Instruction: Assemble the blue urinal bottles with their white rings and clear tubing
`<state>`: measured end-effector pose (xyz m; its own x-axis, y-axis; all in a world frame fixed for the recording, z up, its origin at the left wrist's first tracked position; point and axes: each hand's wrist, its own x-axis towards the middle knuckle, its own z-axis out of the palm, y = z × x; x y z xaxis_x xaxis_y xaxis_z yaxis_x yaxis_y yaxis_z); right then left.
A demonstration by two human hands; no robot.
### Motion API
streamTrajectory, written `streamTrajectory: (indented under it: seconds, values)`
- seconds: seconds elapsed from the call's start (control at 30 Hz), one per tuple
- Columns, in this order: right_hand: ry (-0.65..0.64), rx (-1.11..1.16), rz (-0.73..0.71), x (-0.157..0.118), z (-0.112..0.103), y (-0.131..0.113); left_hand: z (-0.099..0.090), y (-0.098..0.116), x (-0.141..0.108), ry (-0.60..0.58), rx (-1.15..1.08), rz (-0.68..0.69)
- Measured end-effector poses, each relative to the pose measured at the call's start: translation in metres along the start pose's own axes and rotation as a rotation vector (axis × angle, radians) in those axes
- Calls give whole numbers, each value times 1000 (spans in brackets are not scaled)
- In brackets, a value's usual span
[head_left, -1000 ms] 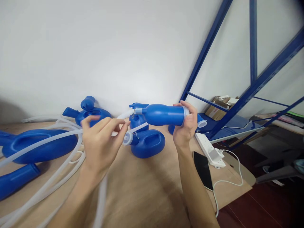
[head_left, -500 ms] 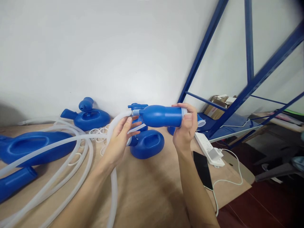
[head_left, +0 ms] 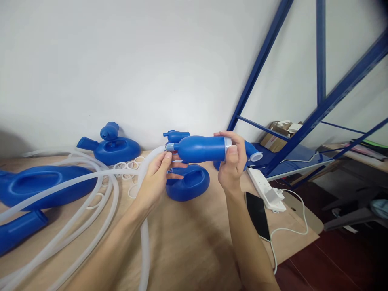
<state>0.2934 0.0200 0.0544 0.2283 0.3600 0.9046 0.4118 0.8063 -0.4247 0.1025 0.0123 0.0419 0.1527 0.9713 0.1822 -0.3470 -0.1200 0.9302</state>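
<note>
My right hand [head_left: 232, 159] is closed around the white-rimmed end of a blue plastic bottle-shaped tube [head_left: 201, 148], held level above the table. Its narrow spout points left and meets the end of a translucent hose [head_left: 148, 157]. My left hand [head_left: 159, 169] pinches that hose end at the joint between thumb and forefinger, the other fingers stretched out. The hose bends down past my left wrist. Just below and behind my hands sits a blue container with a hollow grip [head_left: 188, 182], with a smaller blue spouted piece [head_left: 178, 136] behind it.
Several white rings [head_left: 127, 167] and coiled translucent hoses [head_left: 113, 198] lie at the left among blue containers [head_left: 48, 186]. A phone [head_left: 257, 216] and a power strip [head_left: 266, 192] lie at the right, by the blue metal rack [head_left: 260, 60].
My right hand and the blue tube have moved slightly left, toward the hose. The spout now sits against the hose end, and my left hand has shifted little.
</note>
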Motion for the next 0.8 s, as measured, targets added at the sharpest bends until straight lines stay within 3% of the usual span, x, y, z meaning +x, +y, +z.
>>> streamTrajectory:
  seconds: [0.2, 0.37, 0.5, 0.67, 0.8]
  values:
    - [23, 69, 27, 0, -1, 5, -1, -2, 0, -59, 84, -38]
    - [18, 91, 52, 1, -3, 10, -1, -6, 2, -69, 107, 37]
    - [10, 87, 79, 2, -5, 16, 0, -3, 0, -98, 61, 9]
    - [-14, 114, 69, 0, -4, 23, 4, 3, -3, -29, -105, -87]
    - [-35, 142, 42, 0, -3, 24, 7, 7, -5, 5, -112, -150]
